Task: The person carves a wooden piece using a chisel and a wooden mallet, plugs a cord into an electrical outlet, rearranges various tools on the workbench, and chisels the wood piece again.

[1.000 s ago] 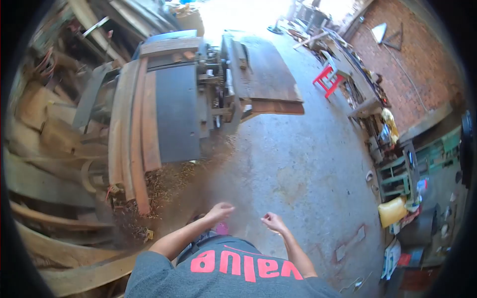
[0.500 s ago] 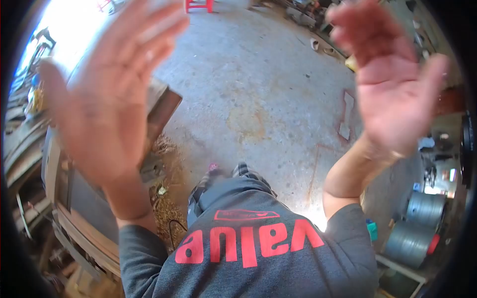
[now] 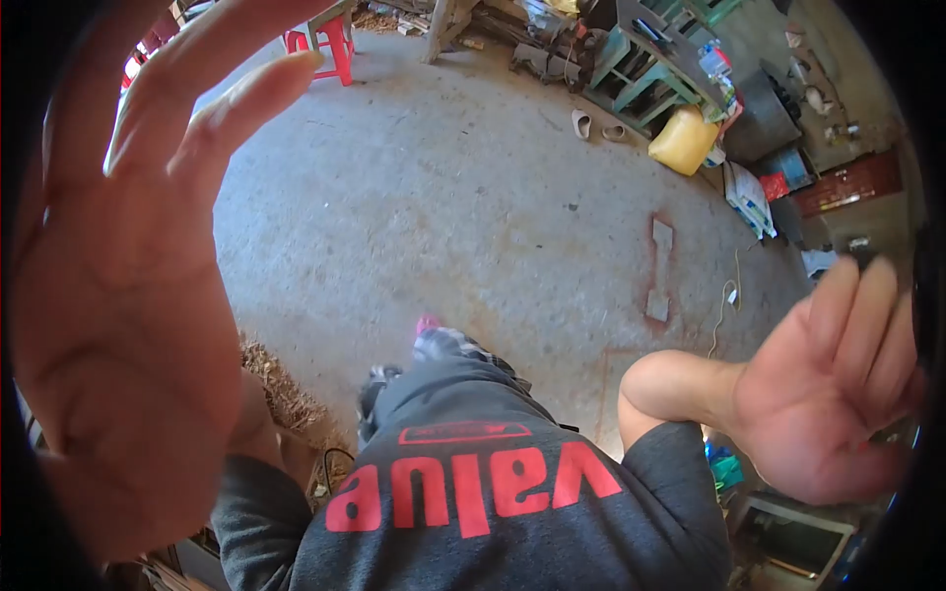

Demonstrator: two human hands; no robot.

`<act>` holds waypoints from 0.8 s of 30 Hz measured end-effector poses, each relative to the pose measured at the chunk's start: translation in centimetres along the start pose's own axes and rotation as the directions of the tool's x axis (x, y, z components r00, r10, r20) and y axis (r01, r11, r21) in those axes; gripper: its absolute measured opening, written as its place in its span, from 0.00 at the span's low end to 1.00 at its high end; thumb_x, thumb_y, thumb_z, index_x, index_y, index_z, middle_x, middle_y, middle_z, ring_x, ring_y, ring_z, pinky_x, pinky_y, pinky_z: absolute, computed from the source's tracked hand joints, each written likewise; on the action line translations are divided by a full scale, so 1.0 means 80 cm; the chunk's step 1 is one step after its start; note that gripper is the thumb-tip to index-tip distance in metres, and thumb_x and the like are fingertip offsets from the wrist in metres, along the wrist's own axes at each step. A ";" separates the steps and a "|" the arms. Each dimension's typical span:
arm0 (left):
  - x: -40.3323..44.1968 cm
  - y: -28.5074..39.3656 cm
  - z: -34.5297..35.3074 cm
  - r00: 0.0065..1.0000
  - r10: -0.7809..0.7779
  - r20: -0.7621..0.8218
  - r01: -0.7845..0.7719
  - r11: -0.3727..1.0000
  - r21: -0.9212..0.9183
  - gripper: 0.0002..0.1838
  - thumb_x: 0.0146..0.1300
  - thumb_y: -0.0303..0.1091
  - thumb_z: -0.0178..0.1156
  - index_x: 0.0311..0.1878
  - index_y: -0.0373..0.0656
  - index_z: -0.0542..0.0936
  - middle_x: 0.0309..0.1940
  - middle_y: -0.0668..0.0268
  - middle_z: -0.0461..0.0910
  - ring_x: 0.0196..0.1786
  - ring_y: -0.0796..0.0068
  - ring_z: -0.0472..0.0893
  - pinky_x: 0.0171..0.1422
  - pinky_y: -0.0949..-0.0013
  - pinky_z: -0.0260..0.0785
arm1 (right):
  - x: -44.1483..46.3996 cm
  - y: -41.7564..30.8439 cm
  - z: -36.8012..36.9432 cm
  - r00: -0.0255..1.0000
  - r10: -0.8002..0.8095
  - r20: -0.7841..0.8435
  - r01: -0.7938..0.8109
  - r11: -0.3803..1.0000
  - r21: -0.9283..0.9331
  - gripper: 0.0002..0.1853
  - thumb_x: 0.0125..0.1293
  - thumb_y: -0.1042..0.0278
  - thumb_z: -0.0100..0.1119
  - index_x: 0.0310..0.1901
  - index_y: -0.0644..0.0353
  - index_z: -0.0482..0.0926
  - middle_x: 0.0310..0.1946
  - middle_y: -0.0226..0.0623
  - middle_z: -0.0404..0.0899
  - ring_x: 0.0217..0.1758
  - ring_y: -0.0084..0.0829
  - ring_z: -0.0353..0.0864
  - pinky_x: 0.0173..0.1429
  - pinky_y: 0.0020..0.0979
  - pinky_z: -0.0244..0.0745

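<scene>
We hold our left hand (image 3: 128, 325) spread at nine o'clock, our right hand (image 3: 823, 394) loosely curled near four. A red stool (image 3: 342, 51) stands at eleven, beyond the left hand.

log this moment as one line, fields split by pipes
left hand: raised, open, empty | right hand: raised, curled, contents unclear | wood shavings: on concrete floor | sandals: on concrete floor

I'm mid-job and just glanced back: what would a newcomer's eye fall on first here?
First, the person's left hand, looming large along the left side, and the right hand, raised near the right edge. Next, the red "value" lettering across the grey shirt at bottom centre. Beyond, a bright yellow bundle at upper right.
</scene>
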State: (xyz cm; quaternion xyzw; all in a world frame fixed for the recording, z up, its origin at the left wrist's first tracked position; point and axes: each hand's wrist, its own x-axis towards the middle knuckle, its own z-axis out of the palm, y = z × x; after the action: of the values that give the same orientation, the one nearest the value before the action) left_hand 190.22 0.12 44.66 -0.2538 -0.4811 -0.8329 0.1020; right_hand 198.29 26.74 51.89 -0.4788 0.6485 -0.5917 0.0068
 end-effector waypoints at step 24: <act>0.687 -0.395 -0.214 0.944 -0.254 0.211 0.194 0.944 0.268 0.48 0.69 0.72 0.29 0.72 0.35 0.61 0.62 0.54 0.73 0.61 0.62 0.76 0.64 0.60 0.63 | 0.353 0.421 -0.426 0.997 -0.075 -0.036 0.082 0.832 0.549 0.06 0.67 0.63 0.55 0.43 0.50 0.77 0.19 0.29 0.68 0.16 0.21 0.63 0.18 0.24 0.50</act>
State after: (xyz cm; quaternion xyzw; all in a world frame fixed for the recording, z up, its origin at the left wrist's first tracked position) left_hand 124.83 5.92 42.66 -0.2827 -0.6142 -0.7364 -0.0231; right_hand 142.73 29.61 51.80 -0.4790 0.4312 -0.7558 0.1154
